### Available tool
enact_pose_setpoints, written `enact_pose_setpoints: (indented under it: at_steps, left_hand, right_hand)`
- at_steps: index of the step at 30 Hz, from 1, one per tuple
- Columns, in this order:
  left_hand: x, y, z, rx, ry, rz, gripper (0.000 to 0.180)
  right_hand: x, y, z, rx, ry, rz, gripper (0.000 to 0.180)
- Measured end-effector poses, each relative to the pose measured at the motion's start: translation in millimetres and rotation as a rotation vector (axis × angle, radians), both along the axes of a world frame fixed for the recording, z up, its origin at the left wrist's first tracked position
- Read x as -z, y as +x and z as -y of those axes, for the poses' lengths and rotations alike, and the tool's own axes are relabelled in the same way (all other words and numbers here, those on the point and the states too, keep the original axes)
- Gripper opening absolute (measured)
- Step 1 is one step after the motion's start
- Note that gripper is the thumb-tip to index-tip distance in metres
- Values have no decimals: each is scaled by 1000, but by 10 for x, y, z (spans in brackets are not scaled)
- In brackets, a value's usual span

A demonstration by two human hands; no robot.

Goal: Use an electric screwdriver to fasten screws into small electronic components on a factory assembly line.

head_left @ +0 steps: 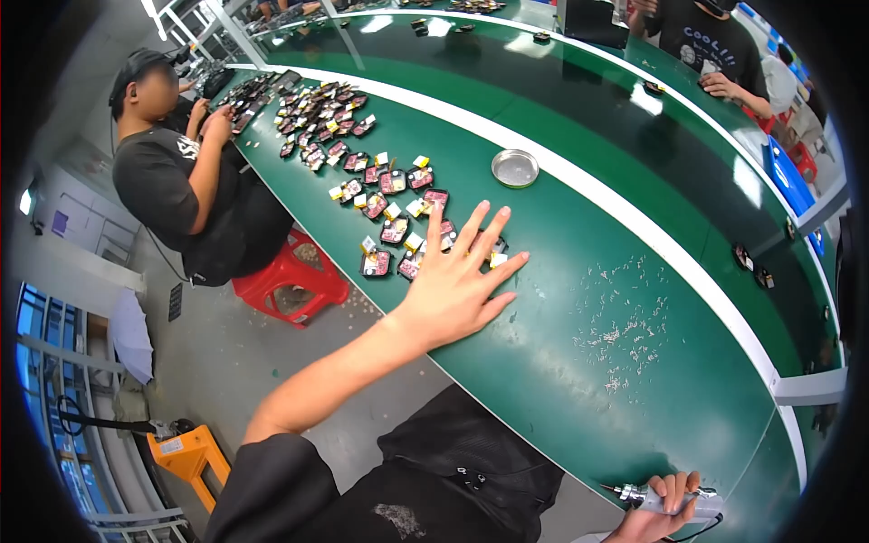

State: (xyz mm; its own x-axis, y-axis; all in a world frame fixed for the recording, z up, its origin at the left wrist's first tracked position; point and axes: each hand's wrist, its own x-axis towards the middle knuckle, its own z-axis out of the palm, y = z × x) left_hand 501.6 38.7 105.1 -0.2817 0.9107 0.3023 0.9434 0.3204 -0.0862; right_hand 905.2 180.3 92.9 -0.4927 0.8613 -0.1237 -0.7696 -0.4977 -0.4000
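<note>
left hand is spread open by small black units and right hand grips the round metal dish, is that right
No: in the head view the right hand grips a pointed handheld tool; the round metal dish lies on the table. The left hand is as you say.

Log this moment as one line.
left hand: spread over dark modules | right hand: gripping silver handheld driver | metal dish: beyond left hand | tiny pale pieces: scattered on green bench

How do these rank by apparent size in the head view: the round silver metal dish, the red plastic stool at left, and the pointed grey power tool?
1. Red plastic stool, partly hidden.
2. Pointed grey power tool, partly covered by the right hand.
3. Round silver metal dish.
</note>
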Motion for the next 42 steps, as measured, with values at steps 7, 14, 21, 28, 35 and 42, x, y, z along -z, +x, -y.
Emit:
enact_pose_setpoints:
  at_steps: [7, 14, 21, 28, 35, 42]
  left_hand:
    - [-106, -532, 586, 169, -159, 21, 68]
    - [-115, -1152, 834, 312, -255, 19, 68]
    - [-58, -1903, 1006, 216, -65, 67, 62]
    - [29, -2773, 1161, 40, 85, 7, 55]
    - [108, -3452, 1463, -110, 186, -120, 55]
    - [189, -3850, 1544, -269, 244, -261, 64]
  right_hand:
    - [34, 30, -26, -1, 20, 32, 20]
    - [30, 18, -57, 9, -8, 8, 22]
    - [64, 36, -82, 70, 30, 58, 32]
    - [72, 21, -67, 156, 44, 93, 32]
    - [28, -45, -18, 200, 28, 190, 29]
    - [105, 47, -77, 194, 59, 205, 31]
